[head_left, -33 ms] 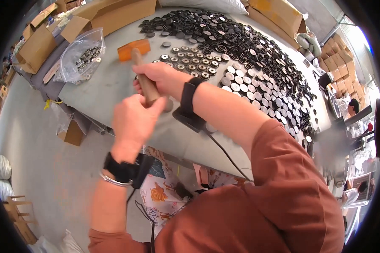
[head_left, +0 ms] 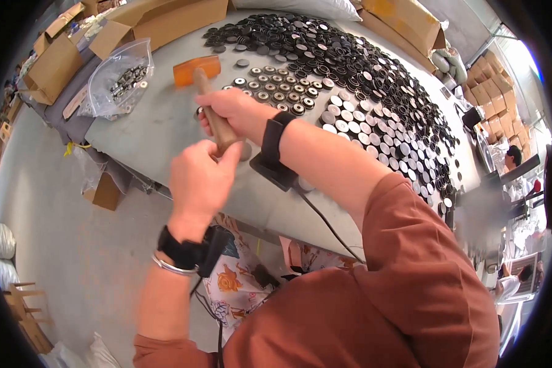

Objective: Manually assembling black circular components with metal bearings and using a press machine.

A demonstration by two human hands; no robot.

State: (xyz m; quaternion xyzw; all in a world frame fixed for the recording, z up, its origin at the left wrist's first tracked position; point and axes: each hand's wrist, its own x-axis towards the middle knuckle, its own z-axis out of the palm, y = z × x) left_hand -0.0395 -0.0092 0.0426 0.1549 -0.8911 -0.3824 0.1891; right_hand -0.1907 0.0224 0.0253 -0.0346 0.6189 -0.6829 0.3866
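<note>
A mallet with an orange head [head_left: 196,70] and a wooden handle [head_left: 222,127] is held over the grey table. My right hand [head_left: 238,110] is closed around the middle of the handle. Lower down, my left hand [head_left: 201,178] is closed at the handle's butt end, with its thumb against the wood; its other fingers are partly hidden. A round disc [head_left: 245,151] lies beside the handle's end, partly covered. Just beyond my right hand stand rows of round metal-and-black pieces with centre holes [head_left: 278,96].
Silvery discs [head_left: 367,126] lie right of the rows, below a large heap of black rings and discs [head_left: 349,55]. A clear plastic bag of small metal parts [head_left: 119,83] rests at the table's left. Cardboard boxes [head_left: 181,26] line the far edge. A cable [head_left: 328,224] hangs from my right wrist strap.
The mallet has shifted slightly to the right. My left hand has moved a little right with it, while my right hand keeps its hold on the handle.
</note>
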